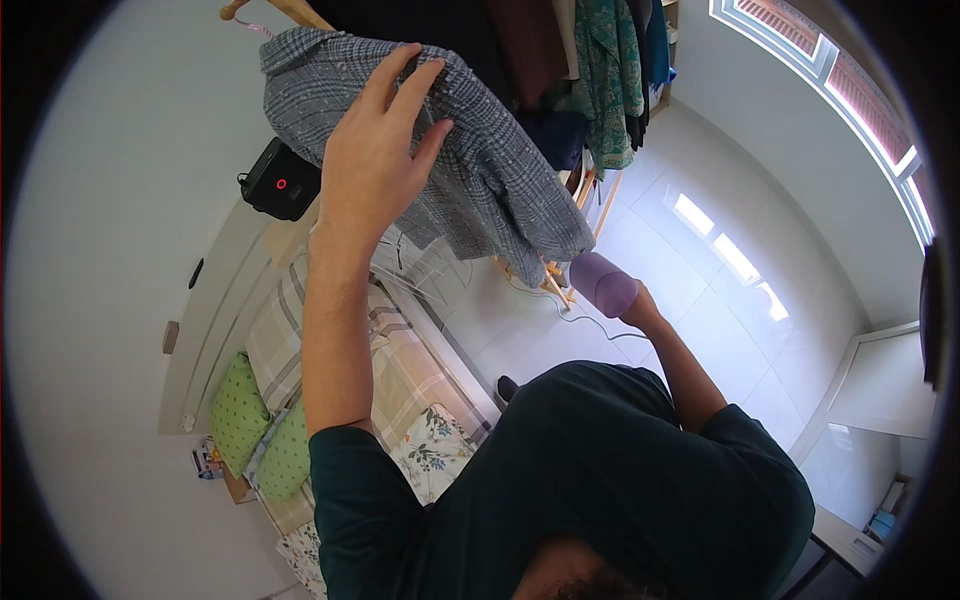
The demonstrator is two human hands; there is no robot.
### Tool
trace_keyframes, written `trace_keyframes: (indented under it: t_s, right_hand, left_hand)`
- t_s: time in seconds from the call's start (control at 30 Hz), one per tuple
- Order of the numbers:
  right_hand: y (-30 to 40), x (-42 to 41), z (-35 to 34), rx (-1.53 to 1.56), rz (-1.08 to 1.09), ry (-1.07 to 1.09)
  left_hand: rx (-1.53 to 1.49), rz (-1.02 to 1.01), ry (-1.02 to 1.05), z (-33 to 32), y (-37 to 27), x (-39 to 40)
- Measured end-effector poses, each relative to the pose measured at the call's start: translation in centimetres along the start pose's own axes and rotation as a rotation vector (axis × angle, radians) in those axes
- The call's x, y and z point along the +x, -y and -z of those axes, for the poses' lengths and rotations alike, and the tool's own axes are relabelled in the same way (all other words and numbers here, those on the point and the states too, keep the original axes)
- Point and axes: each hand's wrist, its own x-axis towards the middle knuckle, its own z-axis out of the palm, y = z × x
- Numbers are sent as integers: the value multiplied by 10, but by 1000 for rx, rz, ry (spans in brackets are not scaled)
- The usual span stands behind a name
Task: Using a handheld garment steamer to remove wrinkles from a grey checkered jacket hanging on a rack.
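A grey plaid jacket [480, 172] hangs before me from a wooden clothes rack, its sleeve slanting down to the right. My left hand [379, 150] is at the jacket's upper part, fingers apart; whether the fingertips press on the cloth is hard to tell. In my right hand [643, 306] is a purple handheld garment steamer [604, 285], with its far end close to the sleeve's cuff. My fingers around its handle are mostly hidden behind the steamer's body. A pale cord [592, 321] runs from near the right hand towards the foot of the rack.
Other clothes, among them a green patterned garment [611, 82], hang behind the jacket. A black speaker [279, 180] with a red ring sits left of it. Below lies a bed with a plaid cover [409, 349] and green pillows [240, 405]. A wire drying rack [424, 262] stands beside the bed.
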Motion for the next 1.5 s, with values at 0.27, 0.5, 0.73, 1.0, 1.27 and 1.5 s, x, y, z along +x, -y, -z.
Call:
trace_keyframes:
  t_s: [0.27, 0.5, 0.73, 1.0, 1.27, 1.5]
  right_hand:
    - [43, 17, 9, -45, 282, -115]
    - [103, 26, 22, -27, 462, -208]
    - [137, 36, 22, -145, 688, -372]
    - [146, 35, 10, -285, 821, -453]
    - [121, -6, 2, -131, 642, -309]
    - [126, 8, 14, -221, 583, -299]
  left_hand:
    - [-10, -5, 21, 1, 3, 0]
    - [28, -34, 41, 0, 9, 0]
    - [-182, 7, 76, 7, 14, 1]
    - [-130, 6, -23, 35, 34, -25]
    - [77, 403, -422, 62, 140, -97]
    - [-517, 904, -205, 60, 198, -136]
